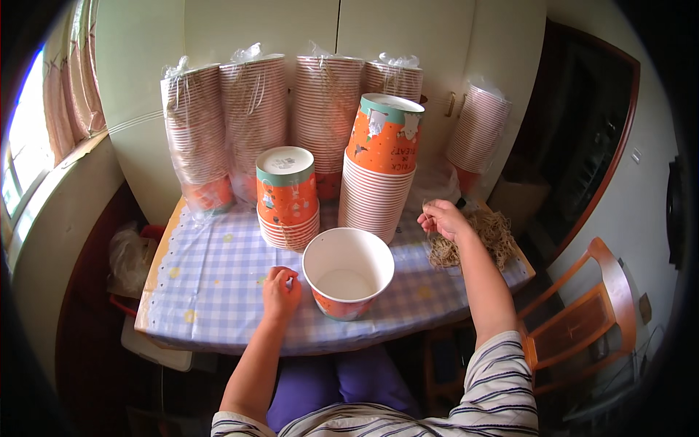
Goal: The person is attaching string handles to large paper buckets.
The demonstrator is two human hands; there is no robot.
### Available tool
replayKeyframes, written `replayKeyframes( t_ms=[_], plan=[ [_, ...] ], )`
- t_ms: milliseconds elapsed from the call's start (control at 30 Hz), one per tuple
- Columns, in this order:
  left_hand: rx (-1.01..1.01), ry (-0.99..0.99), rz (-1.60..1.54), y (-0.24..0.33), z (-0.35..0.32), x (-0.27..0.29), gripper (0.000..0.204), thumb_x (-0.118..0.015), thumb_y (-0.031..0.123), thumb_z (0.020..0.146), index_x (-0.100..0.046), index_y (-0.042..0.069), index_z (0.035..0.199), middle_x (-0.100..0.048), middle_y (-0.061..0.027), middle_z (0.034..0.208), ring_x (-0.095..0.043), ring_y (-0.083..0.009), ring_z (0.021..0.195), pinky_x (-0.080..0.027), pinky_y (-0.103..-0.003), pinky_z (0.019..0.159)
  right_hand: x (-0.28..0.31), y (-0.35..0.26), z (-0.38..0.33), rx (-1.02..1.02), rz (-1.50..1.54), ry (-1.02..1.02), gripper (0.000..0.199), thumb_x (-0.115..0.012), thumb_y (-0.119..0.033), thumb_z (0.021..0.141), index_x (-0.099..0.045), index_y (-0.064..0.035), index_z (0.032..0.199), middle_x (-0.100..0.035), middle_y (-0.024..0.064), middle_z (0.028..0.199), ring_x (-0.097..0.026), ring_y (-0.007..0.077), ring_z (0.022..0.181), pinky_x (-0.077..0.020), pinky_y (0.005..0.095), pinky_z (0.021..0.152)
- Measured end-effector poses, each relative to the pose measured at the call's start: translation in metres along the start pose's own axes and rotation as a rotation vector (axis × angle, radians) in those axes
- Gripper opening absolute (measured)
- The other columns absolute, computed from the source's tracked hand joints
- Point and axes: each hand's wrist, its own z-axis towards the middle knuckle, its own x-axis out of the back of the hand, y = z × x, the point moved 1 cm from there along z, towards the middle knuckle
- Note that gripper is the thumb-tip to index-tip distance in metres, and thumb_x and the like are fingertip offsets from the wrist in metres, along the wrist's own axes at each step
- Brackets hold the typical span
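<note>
An open paper bucket (348, 280), white inside with an orange and green outside, stands upright near the table's front. Just left of it is my left hand (281, 293), its fingers curled closed; whatever they may hold is hidden. My right hand (443, 218) is raised to the right beyond the bucket, thumb and fingers pinched on what looks like a thin strand of twine. Under and beside that hand lies a tangled heap of tan twine (477, 244). Behind the bucket are a short stack of upside-down buckets (287, 197) and a taller one (377, 189).
Tall plastic-wrapped stacks of buckets (251, 109) line the table's back edge, with another wrapped stack (478, 131) at the back right. A blue checked cloth (211, 291) covers the table. A wooden chair (582, 313) stands at right, and a window (29, 138) is at left.
</note>
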Motion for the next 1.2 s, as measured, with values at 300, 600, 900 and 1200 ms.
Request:
replayKeyframes(
  t_ms=[300, 600, 900, 1200],
  plan=[
    [0.002, -0.016, 0.016, 0.002, -0.001, 0.0, 0.006, -0.062, 0.001, 0.073, -0.061, 0.001, 0.079, -0.06, -0.011, 0.088, -0.06, -0.0251, 0.074, -0.05, -0.032, 0.06, -0.008, -0.057, -0.005, 0.231, 0.054, -0.138, 0.013, -0.058, -0.009, 0.09, -0.057, -0.0028, 0.101, -0.06, 0.0049, 0.076, -0.045, 0.0056, 0.051, -0.041, 0.0193, 0.049],
    [0.048, -0.048, -0.021, 0.006, 0.0, 0.001, 0.006, -0.062, 0.0, 0.074, -0.061, 0.001, 0.08, -0.06, -0.0109, 0.088, -0.06, -0.0248, 0.075, -0.05, -0.032, 0.059, 0.001, -0.198, -0.019, 0.584, -0.139, 0.072, 0.016, -0.052, -0.007, 0.091, -0.057, -0.0017, 0.105, -0.058, 0.0059, 0.082, -0.039, 0.0051, 0.049, -0.0351, 0.0183, 0.045],
    [0.016, -0.04, 0.014, 0.006, 0.001, 0.0, 0.005, -0.062, 0.001, 0.075, -0.061, 0.002, 0.08, -0.06, -0.0104, 0.088, -0.06, -0.0249, 0.076, -0.05, -0.032, 0.059, -0.024, -0.263, -0.068, 0.883, -0.155, 0.094, 0.018, -0.054, -0.01, 0.09, -0.059, -0.0006, 0.104, -0.061, 0.0062, 0.087, -0.036, 0.0024, 0.047, -0.0329, 0.0161, 0.045],
    [0.049, 0.064, -0.149, 0.004, 0.002, 0.012, 0.006, -0.063, 0.002, 0.075, -0.064, 0.004, 0.082, -0.062, -0.0103, 0.085, -0.06, -0.0228, 0.068, -0.047, -0.033, 0.062, -0.094, -0.11, -0.127, 0.503, -0.327, -0.368, 0.019, -0.061, -0.001, 0.085, -0.063, 0.0007, 0.104, -0.066, 0.003, 0.09, -0.061, 0.0087, 0.08, -0.0501, 0.0234, 0.075]
  ],
)
